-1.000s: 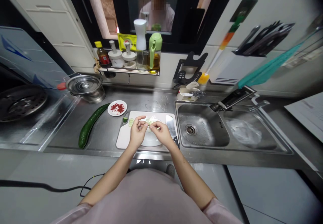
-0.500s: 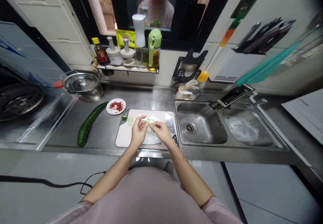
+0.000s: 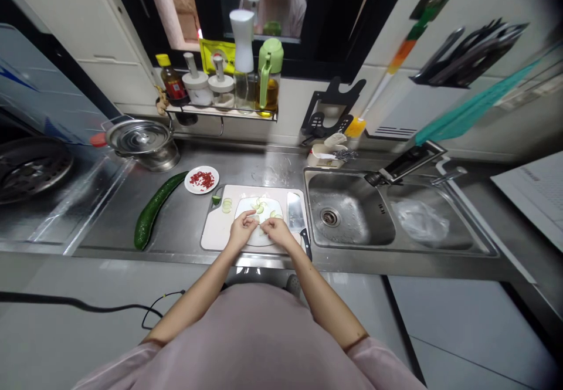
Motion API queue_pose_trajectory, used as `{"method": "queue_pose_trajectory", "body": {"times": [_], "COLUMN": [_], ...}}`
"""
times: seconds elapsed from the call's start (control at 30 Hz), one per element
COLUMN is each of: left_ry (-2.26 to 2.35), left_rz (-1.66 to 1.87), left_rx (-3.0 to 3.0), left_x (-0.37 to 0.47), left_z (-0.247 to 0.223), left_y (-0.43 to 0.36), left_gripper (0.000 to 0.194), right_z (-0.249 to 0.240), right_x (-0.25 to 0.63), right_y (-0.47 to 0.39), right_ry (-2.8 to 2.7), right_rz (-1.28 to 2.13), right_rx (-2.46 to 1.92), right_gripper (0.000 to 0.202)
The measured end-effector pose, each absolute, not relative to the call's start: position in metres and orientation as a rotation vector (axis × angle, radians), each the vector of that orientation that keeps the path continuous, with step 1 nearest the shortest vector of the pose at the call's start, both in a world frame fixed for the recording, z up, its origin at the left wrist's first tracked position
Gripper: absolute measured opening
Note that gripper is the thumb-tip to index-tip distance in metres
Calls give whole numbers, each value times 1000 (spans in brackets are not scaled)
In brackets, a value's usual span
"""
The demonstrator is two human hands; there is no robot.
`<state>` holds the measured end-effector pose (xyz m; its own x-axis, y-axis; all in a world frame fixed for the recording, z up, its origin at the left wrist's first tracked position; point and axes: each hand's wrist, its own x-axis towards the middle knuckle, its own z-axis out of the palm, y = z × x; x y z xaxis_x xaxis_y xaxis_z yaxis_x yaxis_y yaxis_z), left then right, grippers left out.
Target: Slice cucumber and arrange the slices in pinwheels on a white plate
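Observation:
Over the near part of a white plate (image 3: 244, 204), my left hand (image 3: 241, 229) and my right hand (image 3: 278, 230) are close together. Their fingertips pinch what looks like a thin, pale cucumber slice (image 3: 257, 218), partly covered by the fingers. More cucumber slices (image 3: 259, 205) lie fanned out toward the plate's far side, with others at its right. Under the plate is a white cutting board (image 3: 213, 226), with several slices (image 3: 227, 204) and a cucumber end (image 3: 216, 200) on its left. A cleaver (image 3: 295, 211) lies along the board's right side, black handle toward me.
Left of the board lie a whole cucumber (image 3: 156, 209) and a small plate of chopped red pieces (image 3: 202, 179). A lidded steel pot (image 3: 152, 146) stands behind them. The double sink (image 3: 352, 226) is at the right. Bottles and jars fill the wall rack (image 3: 222, 110).
Both hands have come lower and nearer to me over the plate, exposing the fanned slices. The view has shifted slightly.

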<state>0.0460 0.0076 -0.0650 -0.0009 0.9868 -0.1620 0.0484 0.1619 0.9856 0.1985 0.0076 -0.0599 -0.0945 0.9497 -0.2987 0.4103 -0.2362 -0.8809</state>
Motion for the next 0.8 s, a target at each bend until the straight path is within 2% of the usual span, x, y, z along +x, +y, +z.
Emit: {"method": "queue_pose_trajectory", "body": {"times": [0.3,0.5,0.8], "left_ry": [1590,1694,1698], "left_rz": [723,484,320], "left_rx": [1460,1607,1827], "left_x": [40,42,43], "left_z": [-74,-68,-69], "left_y": [4,2,0], "left_gripper": [34,36,35], "right_z": [-60,-55,-50], "right_x": [193,186,178], "right_y": [4,0,-9], "right_ry": [-1828,-1989,-2253], "right_rz": [1158,1033,810], "right_rx": [-1917,-2048,-2122], "right_gripper": [17,20,22]}}
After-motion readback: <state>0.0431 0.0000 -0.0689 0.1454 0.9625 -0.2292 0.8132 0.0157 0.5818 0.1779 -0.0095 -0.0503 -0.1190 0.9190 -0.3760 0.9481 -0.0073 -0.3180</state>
